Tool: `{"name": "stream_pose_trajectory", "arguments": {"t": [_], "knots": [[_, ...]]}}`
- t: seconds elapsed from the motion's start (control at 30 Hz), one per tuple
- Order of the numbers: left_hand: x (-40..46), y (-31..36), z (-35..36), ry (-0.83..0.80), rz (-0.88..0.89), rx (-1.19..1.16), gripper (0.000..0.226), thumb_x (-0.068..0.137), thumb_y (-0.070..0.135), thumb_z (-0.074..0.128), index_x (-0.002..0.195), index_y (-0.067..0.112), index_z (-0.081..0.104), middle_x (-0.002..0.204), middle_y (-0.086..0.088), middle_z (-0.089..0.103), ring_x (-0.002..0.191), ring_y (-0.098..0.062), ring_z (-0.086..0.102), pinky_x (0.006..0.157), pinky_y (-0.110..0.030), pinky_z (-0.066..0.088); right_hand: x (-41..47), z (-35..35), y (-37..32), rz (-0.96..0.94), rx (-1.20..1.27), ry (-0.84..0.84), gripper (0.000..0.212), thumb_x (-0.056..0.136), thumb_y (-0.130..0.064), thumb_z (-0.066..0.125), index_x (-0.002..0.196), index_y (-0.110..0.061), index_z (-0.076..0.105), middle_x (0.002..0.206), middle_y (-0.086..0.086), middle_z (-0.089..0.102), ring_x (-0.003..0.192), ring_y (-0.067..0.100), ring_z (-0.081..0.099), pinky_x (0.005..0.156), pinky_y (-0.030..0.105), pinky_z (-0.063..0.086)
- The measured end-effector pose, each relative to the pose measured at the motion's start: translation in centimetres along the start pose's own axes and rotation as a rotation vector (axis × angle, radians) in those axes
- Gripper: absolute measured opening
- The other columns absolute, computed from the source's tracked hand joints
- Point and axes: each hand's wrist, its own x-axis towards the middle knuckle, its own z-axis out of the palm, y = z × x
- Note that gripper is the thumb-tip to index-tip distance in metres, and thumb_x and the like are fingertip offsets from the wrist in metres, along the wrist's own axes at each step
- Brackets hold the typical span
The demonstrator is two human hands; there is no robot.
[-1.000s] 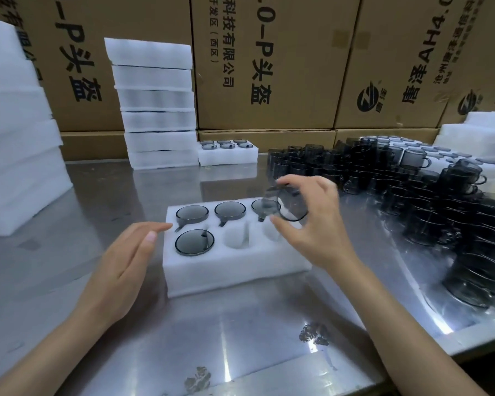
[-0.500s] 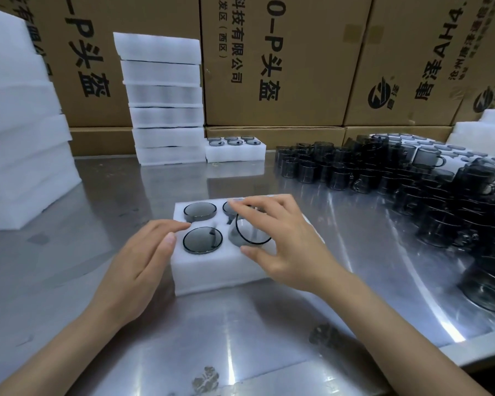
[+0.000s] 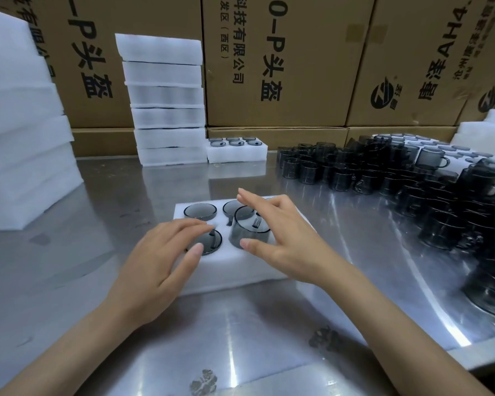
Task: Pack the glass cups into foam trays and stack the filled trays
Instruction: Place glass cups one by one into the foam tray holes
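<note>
Steadying work falls to the left hand, its straight fingers resting on the foam tray on the bench, likely so it cannot slide. Just beyond, the right hand loosely cups a glass cup standing half-seated in its front pocket, apparently to press it down. Farther off wait loose cups and stacked trays.

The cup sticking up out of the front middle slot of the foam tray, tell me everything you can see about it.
The cup is smoky grey see-through glass, round, straight-walled, open rim up, upright. Only partly sunk in its slot of the white foam tray, it stands well above the seated cups. A dark handle shows inside or behind it. The right hand spreads over it, thumb at its front wall.
</note>
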Motion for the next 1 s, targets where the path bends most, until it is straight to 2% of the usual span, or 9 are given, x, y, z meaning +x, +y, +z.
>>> {"name": "stream_pose_trajectory", "arguments": {"t": [0.1,0.17,0.33,0.4,0.5,0.63,0.77,0.9,1.0], "knots": [[0.0,0.4,0.1,-0.014,0.026,0.015,0.045,0.094,0.038,0.033,0.125,0.019,0.059,0.129,0.013,0.054,0.12,-0.006,0.047,0.099,-0.03,0.035,0.1,0.1,-0.1,0.014,0.027,-0.056,0.074,0.09,-0.032,0.056,0.149,-0.037,0.013,0.138,-0.006,0.042,0.125,0.001,0.022,0.102,0.034,0.036],[0.2,0.7,0.0,-0.018,0.043,0.014,0.045,0.095,0.038,0.034,0.129,0.021,0.056,0.133,0.015,0.051,0.123,-0.005,0.045,0.102,-0.028,0.034,0.1,0.1,0.0,0.015,0.061,-0.073,0.074,0.091,-0.03,0.055,0.15,-0.036,0.011,0.143,-0.011,0.038,0.126,-0.001,0.021,0.102,0.034,0.036],[1.0,1.4,0.3,-0.049,0.128,0.047,0.049,0.096,0.038,0.035,0.14,0.021,0.044,0.147,0.012,0.039,0.134,-0.004,0.037,0.11,-0.029,0.026,-0.5,0.1,0.0,-0.017,0.059,0.004,0.076,0.088,-0.04,0.052,0.15,-0.038,0.007,0.135,-0.019,0.035,0.128,-0.009,0.018,0.101,0.015,0.03],[1.2,1.7,0.5,-0.082,0.162,0.082,0.052,0.096,0.043,0.033,0.145,0.023,0.037,0.152,0.012,0.031,0.139,-0.005,0.03,0.114,-0.031,0.02,-1.1,0.0,0.2,-0.053,-0.025,0.099,0.072,0.088,-0.045,0.044,0.15,-0.036,0.01,0.144,-0.024,0.029,0.133,-0.01,0.015,0.103,0.006,0.02],[1.4,1.7,0.9,-0.137,0.213,0.149,0.058,0.097,0.051,0.025,0.146,0.021,0.033,0.154,0.009,0.028,0.142,-0.009,0.025,0.114,-0.035,0.018,-2.0,0.0,0.6,-0.041,-0.162,0.09,0.064,0.094,-0.044,0.037,0.151,-0.033,0.012,0.155,-0.024,0.011,0.141,-0.007,0.006,0.114,0.015,0.011],[1.2,1.3,1.1,-0.179,0.224,0.207,0.059,0.097,0.052,0.023,0.138,0.018,0.048,0.144,0.007,0.045,0.138,-0.016,0.036,0.111,-0.04,0.022,-2.2,0.3,0.7,0.021,-0.286,-0.005,0.054,0.098,-0.041,0.033,0.15,-0.031,0.022,0.155,-0.02,0.018,0.142,-0.002,0.009,0.114,0.019,0.006],[1.4,1.5,1.4,-0.137,0.19,0.198,0.048,0.091,0.045,0.04,0.121,0.019,0.065,0.128,0.007,0.06,0.126,-0.016,0.051,0.108,-0.037,0.027,-2.2,0.5,0.6,0.056,-0.332,-0.067,0.051,0.099,-0.042,0.026,0.149,-0.033,0.024,0.155,-0.021,0.017,0.143,-0.001,0.006,0.114,0.024,0.002],[1.1,1.7,1.6,-0.109,0.171,0.2,0.047,0.09,0.045,0.04,0.121,0.019,0.066,0.128,0.006,0.061,0.121,-0.014,0.055,0.106,-0.035,0.03,-2.3,0.9,0.5,0.07,-0.361,-0.032,0.051,0.098,-0.045,0.025,0.149,-0.035,0.023,0.155,-0.022,0.017,0.143,-0.001,0.005,0.116,0.029,-0.001],[0.8,1.5,1.6,-0.116,0.189,0.212,0.055,0.097,0.05,0.027,0.125,0.019,0.062,0.132,0.007,0.056,0.123,-0.014,0.052,0.106,-0.034,0.029,-2.3,1.3,0.2,0.06,-0.37,0.035,0.051,0.099,-0.048,0.026,0.147,-0.032,0.03,0.153,-0.019,0.025,0.143,0.001,0.01,0.115,0.03,-0.003]]}}
